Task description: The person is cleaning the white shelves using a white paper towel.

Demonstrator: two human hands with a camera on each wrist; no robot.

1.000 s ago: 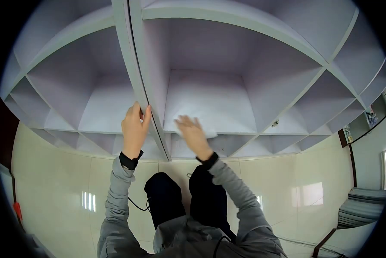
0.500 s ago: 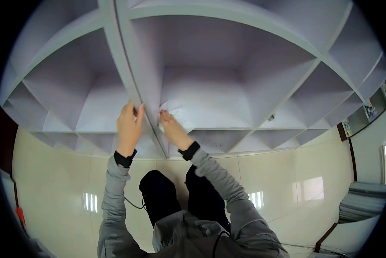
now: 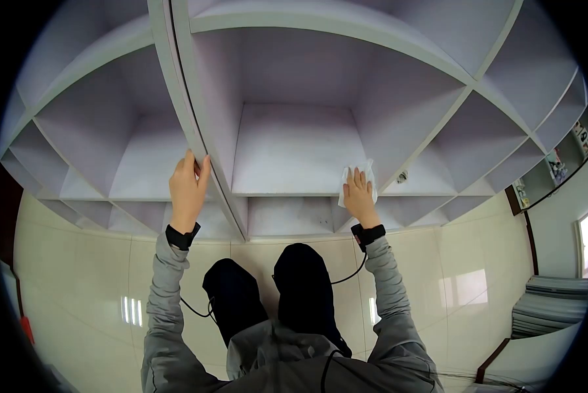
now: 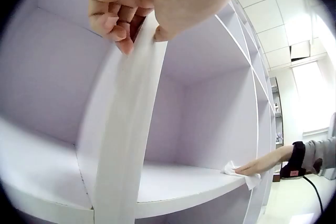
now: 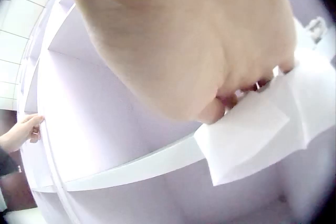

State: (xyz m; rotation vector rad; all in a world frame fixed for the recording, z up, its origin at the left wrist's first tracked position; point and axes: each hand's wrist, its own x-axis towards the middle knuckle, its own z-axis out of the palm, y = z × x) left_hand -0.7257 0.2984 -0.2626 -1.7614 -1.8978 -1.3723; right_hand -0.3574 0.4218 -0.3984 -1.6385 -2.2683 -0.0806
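"What have we got on the left?"

"Our left hand (image 3: pixel 188 191) grips the upright (image 4: pixel 125 124), fingers bent round one side and thumb against the other. That board looks stiff and fixed, so its front edge gives us a firm hold."

"And between our hands?"

"The bare floor of the wide shelf (image 3: pixel 294 147), which looks smooth."

"Then the right?"

"Our right hand (image 3: pixel 360 197) presses on the white tissue (image 5: pixel 247 140), fingers spread and mostly straight rather than clenched. The tissue is at the front right corner of the wide shelf, partly hanging over the front edge."

"How should we expect it to handle?"

"Very light and limp, we'd judge, creasing easily and perhaps tearing if it snags on that edge. We can't tell whether it's damp, or whether it's paper or thin cloth."

"Where would we take hold?"

"Flat fingers over the middle suit it best, since it should slide easily. To lift it, we'd pinch a bunched fold, not one thin loose corner."
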